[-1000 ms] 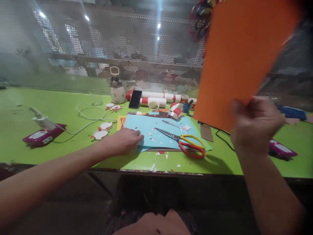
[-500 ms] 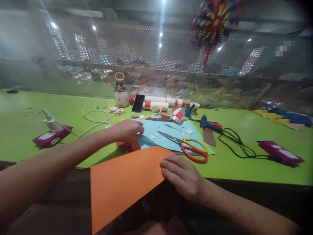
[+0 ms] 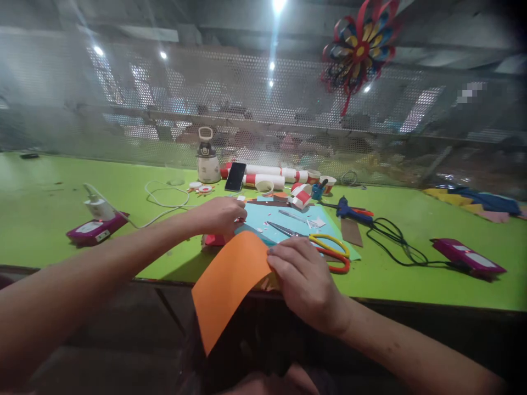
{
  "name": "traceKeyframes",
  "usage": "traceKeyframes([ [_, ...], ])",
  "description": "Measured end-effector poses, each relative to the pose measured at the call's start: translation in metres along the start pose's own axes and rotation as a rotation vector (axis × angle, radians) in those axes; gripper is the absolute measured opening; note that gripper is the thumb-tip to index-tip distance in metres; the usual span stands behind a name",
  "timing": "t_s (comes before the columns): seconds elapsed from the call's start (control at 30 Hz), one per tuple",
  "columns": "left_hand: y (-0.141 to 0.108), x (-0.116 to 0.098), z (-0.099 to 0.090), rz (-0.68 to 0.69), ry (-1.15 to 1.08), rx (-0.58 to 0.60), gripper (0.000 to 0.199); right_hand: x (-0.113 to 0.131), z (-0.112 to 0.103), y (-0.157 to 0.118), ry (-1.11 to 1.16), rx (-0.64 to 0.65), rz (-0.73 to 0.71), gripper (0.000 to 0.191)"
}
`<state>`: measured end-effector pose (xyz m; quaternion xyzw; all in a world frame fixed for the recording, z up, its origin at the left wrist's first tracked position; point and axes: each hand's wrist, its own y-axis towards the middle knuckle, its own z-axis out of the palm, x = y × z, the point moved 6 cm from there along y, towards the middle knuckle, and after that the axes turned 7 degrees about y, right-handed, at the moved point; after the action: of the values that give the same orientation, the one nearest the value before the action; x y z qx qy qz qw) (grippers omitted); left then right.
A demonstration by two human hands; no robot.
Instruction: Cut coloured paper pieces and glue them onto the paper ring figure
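Between closed fingers, the orange sheet (image 3: 230,274) is held by the right hand (image 3: 315,288), the blue sheet (image 3: 256,213) by the left hand (image 3: 218,215); blue is best kept level.

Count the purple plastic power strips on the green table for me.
2. One purple plastic power strip sits at the left of the green table, under a white plug; the other lies at the right, beside the black cable. The arms could hide more.

Black phone (image 3: 235,176) near a white bottle (image 3: 208,169), purple power strip (image 3: 87,232) at left, multicoloured flower ornament (image 3: 360,51) above
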<state>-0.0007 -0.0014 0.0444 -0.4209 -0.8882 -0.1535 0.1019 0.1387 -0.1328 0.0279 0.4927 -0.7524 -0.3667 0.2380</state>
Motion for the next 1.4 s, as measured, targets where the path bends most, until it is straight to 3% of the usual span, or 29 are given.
traceKeyframes([
  [0.07, -0.001, -0.001, -0.001, 0.001, 0.009, -0.01, 0.017, 0.001, -0.001, 0.002, -0.023, 0.012, 0.024, 0.017],
  [0.27, -0.007, -0.001, -0.006, 0.023, 0.031, -0.056, 0.018, 0.01, 0.027, -0.015, -0.094, 0.325, 0.049, 0.027],
  [0.4, -0.004, 0.002, -0.01, 0.018, 0.052, -0.101, 0.018, 0.011, 0.038, -0.026, -0.11, 0.416, 0.072, 0.026],
  [0.6, 0.013, 0.004, -0.023, 0.007, 0.082, -0.136, 0.02, 0.012, 0.04, -0.022, -0.075, 0.239, 0.125, 0.03],
  [0.87, 0.037, 0.009, -0.032, 0.02, 0.088, -0.137, 0.021, 0.02, 0.029, 0.009, -0.065, 0.124, -0.006, 0.03],
  [1.17, 0.041, 0.008, -0.036, 0.02, 0.085, -0.121, 0.02, -0.001, 0.045, 0.012, -0.147, 0.162, -0.011, 0.031],
  [1.4, 0.036, 0.008, -0.032, 0.005, 0.073, -0.102, 0.021, -0.007, 0.034, 0.019, -0.264, 0.186, 0.019, 0.026],
])
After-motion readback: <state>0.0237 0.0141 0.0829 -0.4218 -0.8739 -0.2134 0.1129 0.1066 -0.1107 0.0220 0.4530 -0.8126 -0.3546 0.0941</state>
